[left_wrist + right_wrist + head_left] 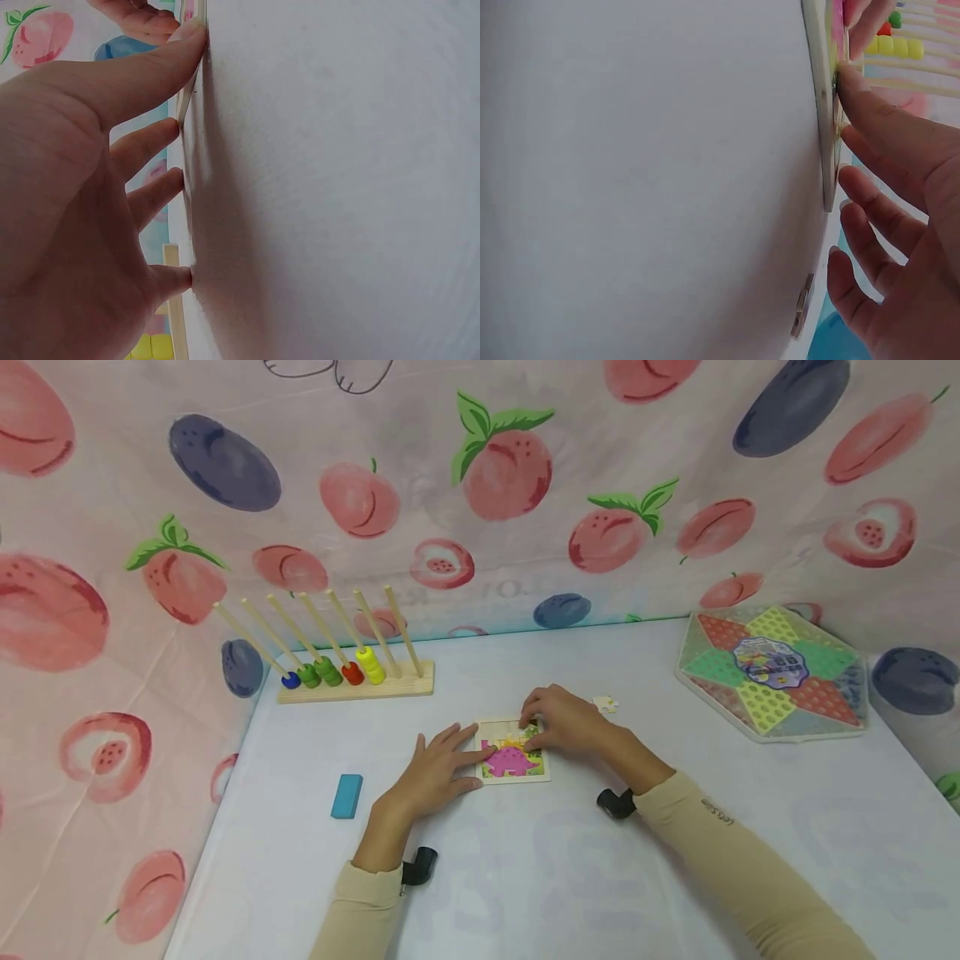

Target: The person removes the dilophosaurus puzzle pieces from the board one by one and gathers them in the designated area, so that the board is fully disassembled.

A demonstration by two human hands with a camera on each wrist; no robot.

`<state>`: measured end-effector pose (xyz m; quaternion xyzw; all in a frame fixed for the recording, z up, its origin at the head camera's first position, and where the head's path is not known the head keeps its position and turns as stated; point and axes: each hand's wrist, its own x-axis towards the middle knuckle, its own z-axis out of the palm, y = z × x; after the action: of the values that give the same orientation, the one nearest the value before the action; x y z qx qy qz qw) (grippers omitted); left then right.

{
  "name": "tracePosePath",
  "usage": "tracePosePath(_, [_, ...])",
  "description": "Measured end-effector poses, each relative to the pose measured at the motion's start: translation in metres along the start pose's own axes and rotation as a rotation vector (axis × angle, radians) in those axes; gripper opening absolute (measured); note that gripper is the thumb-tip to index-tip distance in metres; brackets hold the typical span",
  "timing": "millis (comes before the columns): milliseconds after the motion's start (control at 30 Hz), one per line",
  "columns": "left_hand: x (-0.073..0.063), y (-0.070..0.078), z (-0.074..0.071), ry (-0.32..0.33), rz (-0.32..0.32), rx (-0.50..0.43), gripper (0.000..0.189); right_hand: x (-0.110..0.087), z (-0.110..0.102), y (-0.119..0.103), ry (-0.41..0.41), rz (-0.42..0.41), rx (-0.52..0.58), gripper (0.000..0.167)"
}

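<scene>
A small wooden jigsaw puzzle [513,768] with a pink dinosaur lies flat on the table, pale bare backing showing along its upper left. My left hand [435,777] rests at its left side with fingers spread and straight; one fingertip touches the picture, and the thumb [161,71] lies on the tray's near edge. From the right, my right hand [570,720] bends over the upper right part. Its thumb [874,105] and index finger pinch a green puzzle piece [532,727] at the board, mostly hidden by the fingers. A loose pale piece [605,704] lies beyond the right hand.
A wooden counting rack [356,691] with upright pegs and coloured beads stands at the back left. Left of my left hand lies a blue block [347,797]. A hexagonal Chinese checkers box [772,677] sits at the back right. Fruit-patterned cloth [525,560] hangs behind the table.
</scene>
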<state>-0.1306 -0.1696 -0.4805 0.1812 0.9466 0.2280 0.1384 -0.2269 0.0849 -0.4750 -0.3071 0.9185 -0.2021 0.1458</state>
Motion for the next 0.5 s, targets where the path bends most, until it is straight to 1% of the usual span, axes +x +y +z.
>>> tracePosePath(167, [-0.0003,0.0008,-0.0008,-0.003,-0.001,0.002,0.053,-0.0007,0.0003,-0.0013,0.006,0.018,0.004,0.027])
tracePosePath(400, [-0.0008,0.0026,-0.0019,0.004,0.008,-0.007,0.052,0.0004,0.0018,-0.0023,0.000,0.029,0.062,0.024])
tracePosePath(500, [-0.0003,0.0027,-0.0016,0.003,0.008,-0.005,0.052,0.0010,0.0019,-0.0029,-0.009,0.042,0.062,0.023])
